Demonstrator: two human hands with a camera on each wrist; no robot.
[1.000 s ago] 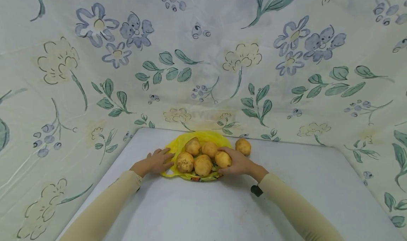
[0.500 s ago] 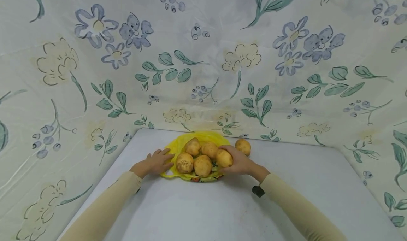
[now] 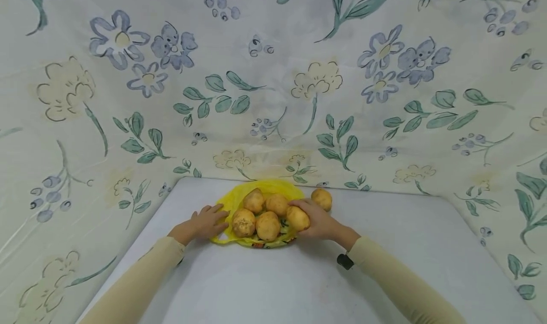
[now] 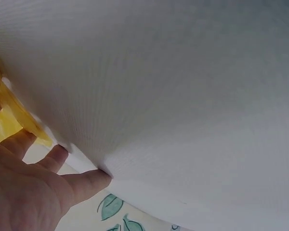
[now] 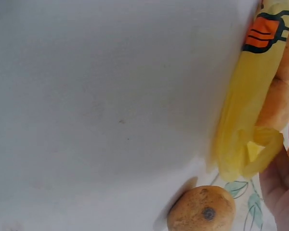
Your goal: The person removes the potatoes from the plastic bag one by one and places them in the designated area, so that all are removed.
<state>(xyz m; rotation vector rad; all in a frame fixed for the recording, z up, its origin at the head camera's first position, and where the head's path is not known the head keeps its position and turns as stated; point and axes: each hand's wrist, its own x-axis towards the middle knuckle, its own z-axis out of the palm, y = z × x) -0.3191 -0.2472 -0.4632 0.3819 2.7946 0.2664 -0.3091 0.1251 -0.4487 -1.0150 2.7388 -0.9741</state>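
Left hand (image 3: 209,223): spread at the left edge of the yellow bag (image 3: 273,185), with fingers straight and apart; from the left wrist, seen with fingertips against a white surface, close beside yellow plastic.

Right hand (image 3: 319,222): clamped on the held potato (image 3: 297,218), with thumb and fingers curled round its right side.

Held potato: at the right side of the yellow bag, just beside the other potatoes; raised or touching the plastic below, cannot tell.

Yellow bag: laid out between the two hands toward the far edge of the white table (image 3: 273,290); looped at the near left corner, printed in orange and black along the near edge.

Back-left potato (image 3: 254,201): at the rear of the group, tilted to a blunt point on top.

Back-right potato (image 3: 277,204): near the fingers of the right hand.

Front-left potato (image 3: 244,223): nearest to the left hand, rough and patchy on its skin.

Front-right potato (image 3: 268,226): at the near side of the group, close to the printed edge.

Loose potato (image 3: 321,199): on the white table, right of the yellow bag, just beyond the right hand.

Sleeves (image 3: 401,279): beige, long, reaching to both wrists.

Backdrop (image 3: 273,110): patterned with blue flowers, cream blooms and green leaves, behind the white table and along both sides.
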